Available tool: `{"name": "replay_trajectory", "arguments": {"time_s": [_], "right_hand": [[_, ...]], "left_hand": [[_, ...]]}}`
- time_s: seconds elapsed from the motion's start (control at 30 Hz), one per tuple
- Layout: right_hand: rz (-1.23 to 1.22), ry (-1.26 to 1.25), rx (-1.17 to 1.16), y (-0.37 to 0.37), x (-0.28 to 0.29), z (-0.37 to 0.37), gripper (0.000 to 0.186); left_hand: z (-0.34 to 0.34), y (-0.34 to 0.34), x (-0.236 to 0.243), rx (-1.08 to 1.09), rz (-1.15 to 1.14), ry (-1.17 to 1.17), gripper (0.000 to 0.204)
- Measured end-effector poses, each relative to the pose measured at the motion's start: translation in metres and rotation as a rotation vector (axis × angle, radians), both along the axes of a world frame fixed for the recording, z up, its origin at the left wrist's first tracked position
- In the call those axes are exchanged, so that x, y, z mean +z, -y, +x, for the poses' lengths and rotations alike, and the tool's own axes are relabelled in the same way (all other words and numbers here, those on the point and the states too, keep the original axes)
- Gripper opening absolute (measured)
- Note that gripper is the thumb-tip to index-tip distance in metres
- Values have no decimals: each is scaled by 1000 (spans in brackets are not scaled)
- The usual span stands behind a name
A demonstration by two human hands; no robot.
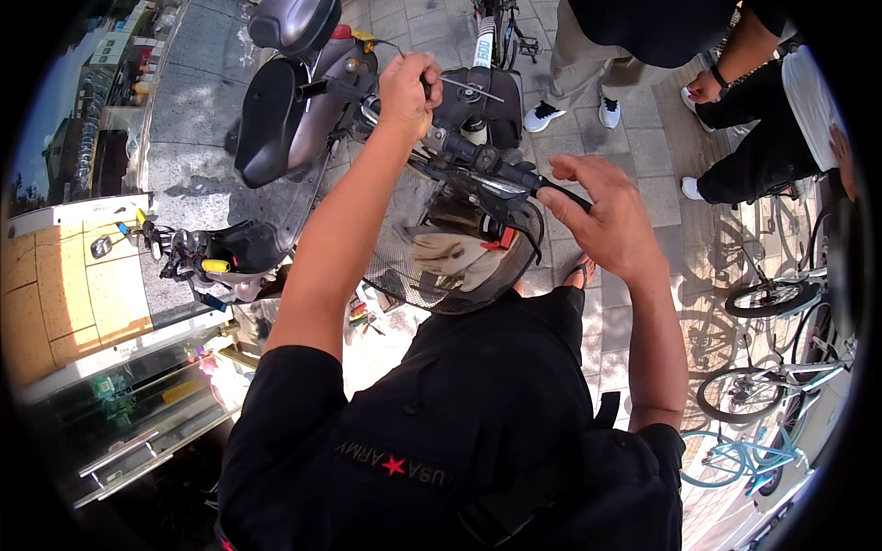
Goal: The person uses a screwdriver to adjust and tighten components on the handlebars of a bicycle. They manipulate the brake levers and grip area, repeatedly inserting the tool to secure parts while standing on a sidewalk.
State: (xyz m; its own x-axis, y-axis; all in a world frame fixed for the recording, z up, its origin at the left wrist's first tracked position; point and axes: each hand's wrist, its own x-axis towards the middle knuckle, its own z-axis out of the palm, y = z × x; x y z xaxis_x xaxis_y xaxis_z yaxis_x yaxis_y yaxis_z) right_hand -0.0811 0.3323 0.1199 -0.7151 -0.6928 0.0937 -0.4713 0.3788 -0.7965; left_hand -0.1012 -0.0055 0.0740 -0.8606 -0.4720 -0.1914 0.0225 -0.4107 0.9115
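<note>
The slim black handlebar (507, 173) spans upper centre. Left hand (409, 96) fingers curl closed above it, on what I can't tell; its right end lies between the right hand's (606, 220) parted thumb and fingers. Red star (393, 466) and lettering mark the black cloth shirt (459, 386).

From my remote post I look through a head-worn fisheye camera, facing steeply down from above the black short-sleeved fabric shirt (459, 395), which fills the near lower field. The bare left hand (411, 96) and bare right hand (602, 216) lie at middle range, above centre; grey rectangular paving slabs (634, 151) lie beyond.
</note>
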Motion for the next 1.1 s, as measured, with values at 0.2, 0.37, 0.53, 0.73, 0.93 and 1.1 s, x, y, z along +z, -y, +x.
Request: {"name": "replay_trajectory", "arguments": {"time_s": [0.2,0.37,0.53,0.73,0.93,1.1], "right_hand": [[396,-203,182,92,-14,-22,81],[629,-16,302,120,4,-44,82],[549,-124,361,119,-15,-45,72],[475,89,430,121,-27,-56,65],[496,-82,394,121,-20,-40,60],[702,-264,344,129,-3,-22,61]], "left_hand": [[-7,-4,-8,6,51,-33,16],[-3,-3,-11,21,52,-69,17],[-9,-4,-23,37,-13,-53,17],[-8,-5,-20,47,2,-60,16],[-5,-8,-20,75,-57,-60,14],[-13,-9,-25,100,-69,-99,16]]}}
